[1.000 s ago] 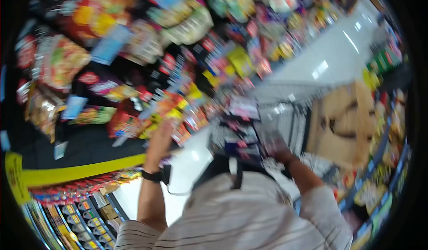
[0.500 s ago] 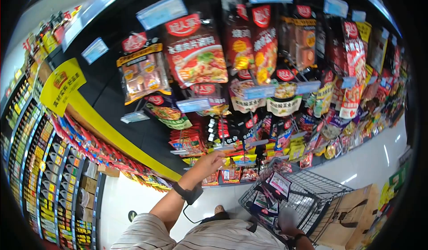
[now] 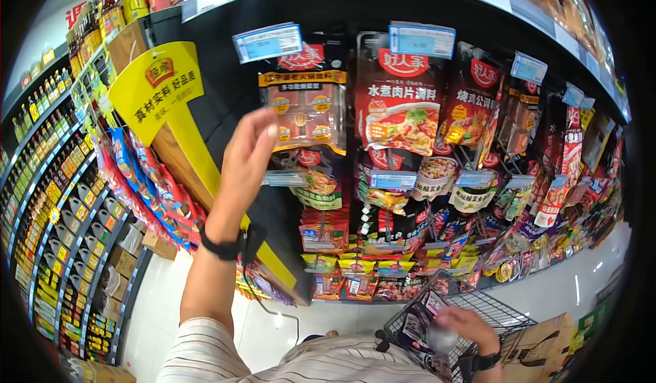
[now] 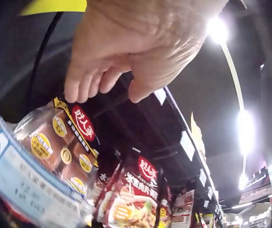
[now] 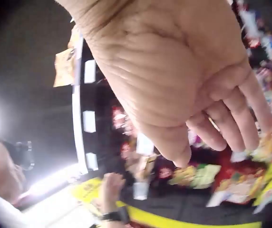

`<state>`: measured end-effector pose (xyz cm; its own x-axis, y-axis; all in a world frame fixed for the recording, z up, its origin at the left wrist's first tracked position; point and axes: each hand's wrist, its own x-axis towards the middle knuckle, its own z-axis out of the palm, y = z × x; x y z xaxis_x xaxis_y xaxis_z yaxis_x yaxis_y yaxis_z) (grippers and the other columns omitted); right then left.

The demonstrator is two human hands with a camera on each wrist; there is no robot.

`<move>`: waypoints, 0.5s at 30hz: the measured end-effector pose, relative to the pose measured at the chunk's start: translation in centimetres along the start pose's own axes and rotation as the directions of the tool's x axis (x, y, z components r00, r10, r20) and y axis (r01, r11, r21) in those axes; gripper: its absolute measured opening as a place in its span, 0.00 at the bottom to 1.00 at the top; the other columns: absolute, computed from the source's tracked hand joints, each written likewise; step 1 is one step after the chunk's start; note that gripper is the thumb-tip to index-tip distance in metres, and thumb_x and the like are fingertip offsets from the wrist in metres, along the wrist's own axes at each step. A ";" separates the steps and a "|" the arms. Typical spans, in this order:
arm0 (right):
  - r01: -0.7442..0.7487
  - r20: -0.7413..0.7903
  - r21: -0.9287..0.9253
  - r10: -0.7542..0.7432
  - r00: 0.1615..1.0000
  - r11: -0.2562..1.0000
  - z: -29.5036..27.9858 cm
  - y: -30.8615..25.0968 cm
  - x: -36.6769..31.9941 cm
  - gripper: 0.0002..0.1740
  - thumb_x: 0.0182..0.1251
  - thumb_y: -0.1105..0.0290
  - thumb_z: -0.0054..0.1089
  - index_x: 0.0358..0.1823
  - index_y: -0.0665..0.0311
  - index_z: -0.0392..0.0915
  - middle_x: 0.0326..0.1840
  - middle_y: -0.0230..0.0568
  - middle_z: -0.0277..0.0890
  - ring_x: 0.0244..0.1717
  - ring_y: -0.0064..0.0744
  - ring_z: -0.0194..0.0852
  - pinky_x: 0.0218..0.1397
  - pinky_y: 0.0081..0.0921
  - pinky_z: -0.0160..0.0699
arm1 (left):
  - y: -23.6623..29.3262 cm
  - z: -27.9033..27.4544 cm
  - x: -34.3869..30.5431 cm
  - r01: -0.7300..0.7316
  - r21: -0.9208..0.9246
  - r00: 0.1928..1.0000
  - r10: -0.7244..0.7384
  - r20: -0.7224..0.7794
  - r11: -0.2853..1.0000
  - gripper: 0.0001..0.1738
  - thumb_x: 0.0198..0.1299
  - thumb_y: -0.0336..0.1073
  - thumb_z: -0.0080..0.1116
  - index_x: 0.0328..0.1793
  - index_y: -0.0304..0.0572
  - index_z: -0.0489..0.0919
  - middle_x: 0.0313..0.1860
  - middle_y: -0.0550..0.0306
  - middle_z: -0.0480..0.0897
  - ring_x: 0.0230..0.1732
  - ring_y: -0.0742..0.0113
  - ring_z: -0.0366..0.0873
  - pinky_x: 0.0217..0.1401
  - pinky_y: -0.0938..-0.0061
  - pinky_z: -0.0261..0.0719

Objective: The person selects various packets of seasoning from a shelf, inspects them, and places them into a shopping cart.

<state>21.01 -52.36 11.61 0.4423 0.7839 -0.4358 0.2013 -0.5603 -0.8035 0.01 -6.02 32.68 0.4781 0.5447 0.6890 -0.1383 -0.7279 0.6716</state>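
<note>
My left hand (image 3: 249, 154) is raised at the left end of the shelf, its fingers loosely bent and holding nothing. Its fingertips overlap the left edge of a hanging packet of hotpot base (image 3: 301, 113), clear-fronted with brown blocks inside. In the left wrist view the same packet (image 4: 55, 142) hangs below the fingertips, with a blue price tag (image 4: 31, 180) in front. My right hand (image 3: 468, 325) hovers above the wire shopping cart (image 3: 488, 308). Seen in the right wrist view, its fingers are relaxed and nothing lies in the palm. Dark packets (image 3: 417, 328) lie in the cart.
Red seasoning packets (image 3: 402, 103) hang to the right, with more rows of pouches below. A yellow sign (image 3: 157, 89) sticks out from the shelf end at left. Bottle shelves (image 3: 55, 198) stand further left. A cardboard box (image 3: 543, 349) is at the cart's right.
The head view has turned left toward the shelf end. My left hand has risen from the lower rows to the hotpot base packet. My right hand has come further into view over the cart.
</note>
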 end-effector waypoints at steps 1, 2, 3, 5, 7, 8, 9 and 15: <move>0.137 0.021 0.079 -0.139 0.990 0.987 -0.4 -4.8 0.1 0.26 0.72 0.54 0.65 0.63 0.64 0.77 0.53 0.35 0.83 0.53 0.25 0.79 0.60 0.25 0.77 | -0.9 -0.6 1.6 -0.007 0.053 0.998 0.010 -0.054 0.999 0.23 0.73 0.39 0.56 0.67 0.31 0.73 0.60 0.45 0.80 0.59 0.61 0.80 0.63 0.70 0.76; 0.259 0.044 0.055 -0.262 0.964 0.964 -0.8 -8.6 0.4 0.26 0.73 0.57 0.63 0.65 0.65 0.76 0.55 0.37 0.83 0.56 0.27 0.80 0.62 0.27 0.77 | -2.3 -1.0 3.3 -0.020 0.140 0.995 0.033 -0.096 0.990 0.27 0.72 0.41 0.57 0.68 0.29 0.72 0.62 0.41 0.79 0.62 0.55 0.78 0.65 0.67 0.75; 0.376 0.070 0.036 -0.378 0.923 0.926 -1.1 -12.3 0.6 0.25 0.74 0.60 0.62 0.66 0.67 0.74 0.56 0.40 0.83 0.60 0.29 0.80 0.64 0.29 0.77 | -4.1 -1.1 4.8 -0.027 0.227 0.989 0.059 -0.134 0.974 0.30 0.71 0.44 0.58 0.69 0.26 0.70 0.65 0.36 0.77 0.64 0.50 0.77 0.67 0.65 0.74; 0.528 -0.008 0.031 -0.528 0.849 0.849 -0.6 -20.2 0.0 0.27 0.74 0.61 0.62 0.68 0.68 0.71 0.60 0.43 0.81 0.60 0.30 0.79 0.65 0.29 0.76 | -5.5 -1.2 6.8 0.007 0.332 0.984 0.053 -0.173 0.943 0.38 0.68 0.49 0.59 0.71 0.21 0.67 0.67 0.28 0.73 0.68 0.41 0.73 0.71 0.61 0.71; 0.712 -0.095 0.033 -0.706 0.701 0.702 0.2 -25.3 1.8 0.29 0.74 0.64 0.61 0.71 0.69 0.66 0.62 0.47 0.79 0.63 0.34 0.78 0.67 0.30 0.76 | -5.6 -0.5 8.2 0.078 0.366 0.983 -0.010 -0.185 0.927 0.46 0.65 0.55 0.60 0.71 0.15 0.64 0.68 0.20 0.70 0.72 0.34 0.69 0.74 0.59 0.68; 0.761 -0.121 0.051 -0.752 0.647 0.647 0.4 -27.5 3.2 0.29 0.74 0.64 0.61 0.71 0.69 0.66 0.64 0.48 0.78 0.64 0.35 0.77 0.68 0.31 0.75 | -6.4 -0.2 9.0 0.101 0.369 0.981 -0.030 -0.194 0.924 0.48 0.64 0.55 0.60 0.71 0.13 0.63 0.68 0.19 0.70 0.71 0.33 0.69 0.73 0.59 0.68; 0.806 -0.149 0.067 -0.793 0.591 0.588 0.6 -29.6 5.0 0.30 0.75 0.64 0.60 0.72 0.69 0.65 0.66 0.49 0.76 0.66 0.36 0.76 0.68 0.31 0.75 | -7.5 0.2 9.6 0.125 0.373 0.978 -0.051 -0.202 0.919 0.49 0.62 0.56 0.61 0.71 0.11 0.62 0.68 0.17 0.69 0.71 0.33 0.69 0.73 0.59 0.68; 0.727 -0.363 -0.182 -0.732 0.576 0.662 1.6 -38.1 16.0 0.38 0.70 0.51 0.61 0.70 0.74 0.65 0.65 0.59 0.75 0.67 0.46 0.75 0.71 0.37 0.71 | -9.1 0.9 11.6 0.331 0.274 0.932 -0.268 -0.245 0.903 0.52 0.58 0.56 0.64 0.70 0.10 0.62 0.63 0.16 0.72 0.66 0.34 0.74 0.68 0.58 0.73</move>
<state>19.03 -18.05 34.60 0.4245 0.7649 0.4845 0.6139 0.1502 -0.7750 7.60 6.55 34.35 0.2705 0.8045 0.5288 0.2708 -0.5906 0.7601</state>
